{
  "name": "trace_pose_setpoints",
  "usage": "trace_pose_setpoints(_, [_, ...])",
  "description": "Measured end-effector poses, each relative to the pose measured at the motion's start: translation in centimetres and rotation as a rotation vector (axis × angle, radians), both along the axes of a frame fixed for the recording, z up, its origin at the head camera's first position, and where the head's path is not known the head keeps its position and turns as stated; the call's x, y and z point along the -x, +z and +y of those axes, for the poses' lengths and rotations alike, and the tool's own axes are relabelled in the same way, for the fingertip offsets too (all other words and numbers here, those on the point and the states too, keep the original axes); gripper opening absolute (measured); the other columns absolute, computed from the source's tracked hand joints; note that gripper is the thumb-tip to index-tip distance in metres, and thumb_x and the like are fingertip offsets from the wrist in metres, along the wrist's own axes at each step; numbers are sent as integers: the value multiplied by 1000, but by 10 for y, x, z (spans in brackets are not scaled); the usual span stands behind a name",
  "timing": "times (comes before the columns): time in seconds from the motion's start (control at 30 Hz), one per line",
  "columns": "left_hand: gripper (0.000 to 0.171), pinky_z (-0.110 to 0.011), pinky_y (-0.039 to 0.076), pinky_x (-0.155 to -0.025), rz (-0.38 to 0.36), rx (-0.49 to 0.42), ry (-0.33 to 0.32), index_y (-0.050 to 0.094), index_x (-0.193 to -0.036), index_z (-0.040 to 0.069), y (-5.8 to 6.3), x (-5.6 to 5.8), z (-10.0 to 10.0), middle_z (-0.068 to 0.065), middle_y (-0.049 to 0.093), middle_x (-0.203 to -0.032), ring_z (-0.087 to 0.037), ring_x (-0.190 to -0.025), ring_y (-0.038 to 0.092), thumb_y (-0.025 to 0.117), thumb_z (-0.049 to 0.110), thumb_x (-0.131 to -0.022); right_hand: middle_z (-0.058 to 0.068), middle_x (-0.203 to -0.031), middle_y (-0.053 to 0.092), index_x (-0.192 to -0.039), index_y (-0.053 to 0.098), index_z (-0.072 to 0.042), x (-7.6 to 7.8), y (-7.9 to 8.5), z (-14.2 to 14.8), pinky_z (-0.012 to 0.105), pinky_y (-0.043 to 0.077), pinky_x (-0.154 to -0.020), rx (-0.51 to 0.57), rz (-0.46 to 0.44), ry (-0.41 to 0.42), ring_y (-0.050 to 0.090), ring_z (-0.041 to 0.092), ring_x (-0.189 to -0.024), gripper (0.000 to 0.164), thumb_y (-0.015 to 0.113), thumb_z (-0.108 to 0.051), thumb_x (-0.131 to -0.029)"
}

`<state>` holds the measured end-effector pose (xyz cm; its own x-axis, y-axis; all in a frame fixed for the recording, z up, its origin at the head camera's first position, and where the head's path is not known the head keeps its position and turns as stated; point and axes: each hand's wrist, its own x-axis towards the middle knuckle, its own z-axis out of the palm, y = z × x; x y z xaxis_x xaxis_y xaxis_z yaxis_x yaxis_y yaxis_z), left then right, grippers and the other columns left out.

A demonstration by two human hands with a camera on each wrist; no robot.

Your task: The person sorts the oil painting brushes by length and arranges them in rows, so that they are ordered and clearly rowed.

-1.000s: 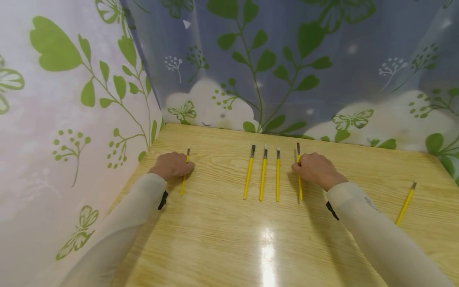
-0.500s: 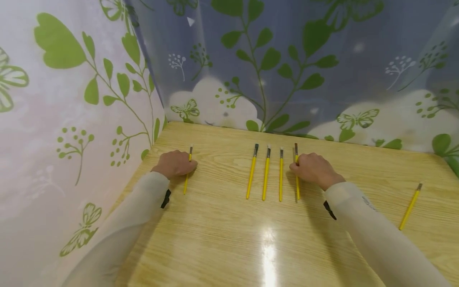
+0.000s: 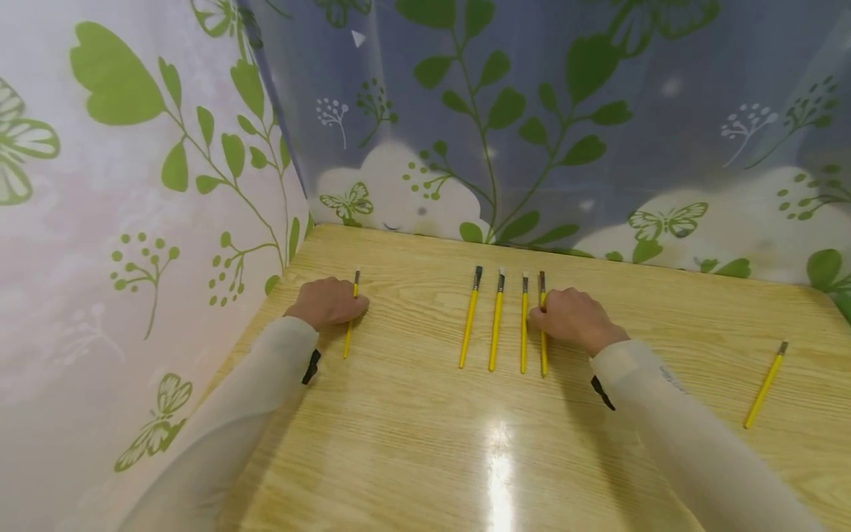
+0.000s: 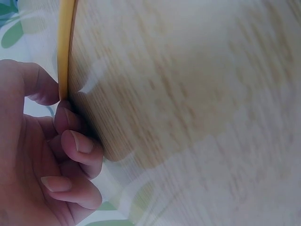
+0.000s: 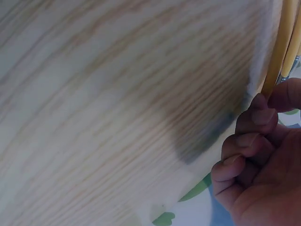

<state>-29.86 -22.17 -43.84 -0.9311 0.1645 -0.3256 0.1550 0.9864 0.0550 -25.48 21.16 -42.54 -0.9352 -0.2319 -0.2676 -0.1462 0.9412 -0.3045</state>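
On the left of the table, my left hand (image 3: 326,303) pinches a thin yellow paintbrush (image 3: 348,340); its pale tip points to the back wall. The left wrist view shows thumb and index finger meeting on the yellow handle (image 4: 65,52). My right hand (image 3: 573,319) pinches another yellow paintbrush (image 3: 544,355) with a dark brown tip, close beside the rightmost of three brushes lying in a row. Those are a dark-tipped brush (image 3: 468,325), a middle brush (image 3: 496,325) and a pale-tipped brush (image 3: 524,332). In the right wrist view the held handle (image 5: 281,42) runs up from the fingertips.
A further yellow paintbrush (image 3: 766,384) lies slanted at the far right of the wood-grain table (image 3: 412,443). Leaf-patterned cloth hangs along the left side (image 3: 133,222) and the back (image 3: 425,111), meeting the table's edges.
My right hand has moved left with its paintbrush, closing the gap to the row of three. The left hand still holds its brush in place. The whole head view has shifted slightly.
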Motion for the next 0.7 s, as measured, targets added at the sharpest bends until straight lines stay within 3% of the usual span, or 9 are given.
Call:
trace_pose_setpoints(0.2, [39,-41,46,-62,-22,11,13,59,-78,13,-4,5,-1,-12,67,-85,-27,-71,57,41,40,-99,-2,-61,37,-64,46,-17,0,-4,-5,33,34,-59,-29,17,19,35,16,-54,43,48,-25,-106])
trace_pose_setpoints(0.33, [37,-43,44,-60,-12,16,6,55,-76,17,-24,21,-9,-9,61,-80,-26,-68,53,41,43,-97,-1,-60,37,-63,46,-17,0,-5,-5,33,34,-57,-42,31,22,36,16,-54,44,48,-25,-107])
trace_pose_setpoints(0.4, [37,-43,42,-60,-19,19,6,54,-76,18,-29,25,-11,-7,58,-78,-26,-67,51,40,43,-98,-1,-61,38,-64,46,-17,0,-6,-5,33,34,-57,-48,35,20,36,16,-54,44,49,-25,-107])
trace_pose_setpoints(0.53, [39,-41,42,-59,-43,14,21,55,-76,16,-24,23,-9,-7,58,-77,-25,-65,51,41,43,-99,-1,-60,38,-63,47,-17,0,-7,-5,33,34,-57,-57,31,16,37,16,-54,45,49,-26,-107])
trace_pose_setpoints(0.63, [40,-42,43,-59,-45,11,19,57,-77,15,-28,26,-11,-8,61,-78,-25,-66,52,42,44,-99,-2,-60,38,-62,47,-17,0,-7,-5,32,34,-57,-59,28,15,37,16,-54,46,49,-25,-107])
trace_pose_setpoints(0.7, [39,-43,44,-60,-36,6,11,57,-78,16,-37,32,-16,-9,62,-80,-26,-67,53,41,44,-99,-2,-59,38,-62,47,-17,0,-7,-6,32,34,-57,-57,29,17,37,16,-53,46,49,-25,-107])
